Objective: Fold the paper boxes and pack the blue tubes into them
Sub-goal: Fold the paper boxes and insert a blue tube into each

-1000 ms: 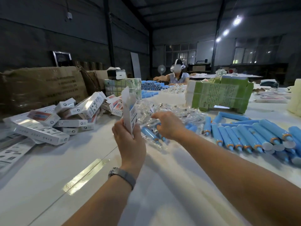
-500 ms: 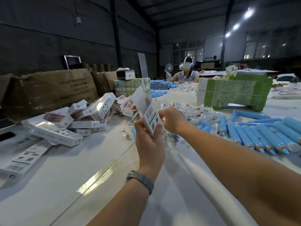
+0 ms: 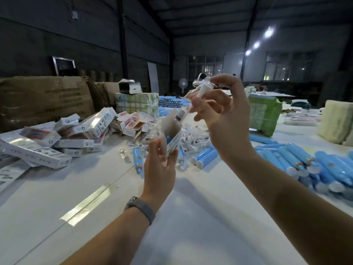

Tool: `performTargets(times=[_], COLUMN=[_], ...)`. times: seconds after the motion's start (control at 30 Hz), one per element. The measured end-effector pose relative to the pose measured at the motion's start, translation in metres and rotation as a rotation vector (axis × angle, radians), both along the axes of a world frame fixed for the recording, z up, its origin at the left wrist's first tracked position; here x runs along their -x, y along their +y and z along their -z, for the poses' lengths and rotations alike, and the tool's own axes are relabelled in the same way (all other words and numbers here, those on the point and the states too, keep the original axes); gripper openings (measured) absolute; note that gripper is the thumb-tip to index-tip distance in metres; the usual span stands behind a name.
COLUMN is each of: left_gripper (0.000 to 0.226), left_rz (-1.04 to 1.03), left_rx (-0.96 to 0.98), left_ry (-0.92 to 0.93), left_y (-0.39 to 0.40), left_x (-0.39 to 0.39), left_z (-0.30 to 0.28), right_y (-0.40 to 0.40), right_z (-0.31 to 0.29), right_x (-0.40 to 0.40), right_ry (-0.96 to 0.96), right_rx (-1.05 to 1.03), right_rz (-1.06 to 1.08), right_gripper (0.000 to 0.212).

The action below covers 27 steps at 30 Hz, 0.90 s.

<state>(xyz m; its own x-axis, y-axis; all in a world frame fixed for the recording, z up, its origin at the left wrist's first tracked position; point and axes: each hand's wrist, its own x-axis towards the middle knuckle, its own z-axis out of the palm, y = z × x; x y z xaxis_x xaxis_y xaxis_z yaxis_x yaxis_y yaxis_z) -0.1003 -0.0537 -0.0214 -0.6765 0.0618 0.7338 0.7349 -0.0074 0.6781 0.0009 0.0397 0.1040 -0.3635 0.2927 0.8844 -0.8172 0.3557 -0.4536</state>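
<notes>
Across the white table (image 3: 191, 226), blue tubes (image 3: 298, 161) lie heaped at three o'clock and finished boxes (image 3: 76, 134) at ten. Since a second ago both hands have risen from the pile: the left hand (image 3: 159, 169) grips an open box (image 3: 172, 134), and the right hand (image 3: 223, 111) pinches a clear wrapped piece (image 3: 202, 90) above its mouth, apparently ready to insert.

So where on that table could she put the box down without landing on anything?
The widest bare stretch of the white table lies in front, between her forearms and left toward the tape strip. Farther back it is crowded: packed boxes left, clear wrappers in the middle, blue tubes right.
</notes>
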Motion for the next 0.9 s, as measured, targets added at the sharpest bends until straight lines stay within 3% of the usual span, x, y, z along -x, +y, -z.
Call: performTargets(times=[0.07, 0.27, 0.37, 0.5, 0.6, 0.7, 0.9], left_gripper=[0.032, 0.024, 0.025, 0.024, 0.025, 0.032, 0.036], left_rz=[-0.018, -0.050, -0.062, -0.064, -0.025, -0.001, 0.208], left_rx=[0.020, 0.052, 0.068, 0.059, 0.051, 0.064, 0.063], left_ry=[0.022, 0.041, 0.062, 0.072, 0.042, 0.060, 0.020], left_y=[0.002, 0.003, 0.004, 0.004, 0.003, 0.001, 0.002], left_x=[0.002, 0.004, 0.005, 0.004, 0.003, 0.002, -0.007], left_z=[0.002, 0.007, 0.008, 0.006, 0.005, 0.003, -0.007], right_y=[0.000, 0.019, 0.029, 0.030, 0.030, 0.030, 0.027], right_z=[0.006, 0.030, 0.034, 0.040, 0.038, 0.036, 0.034], right_x=[0.003, 0.019, 0.023, 0.022, 0.020, 0.019, 0.018], right_ry=[-0.027, 0.018, 0.014, -0.151, -0.222, -0.316, -0.486], right_rx=[-0.067, -0.485, -0.647, -0.831, -0.852, -0.693, -0.452], right_rz=[0.062, 0.520, 0.613, 0.682, 0.623, 0.379, 0.104], right_gripper=[0.039, 0.023, 0.015, 0.033, 0.035, 0.023, 0.044])
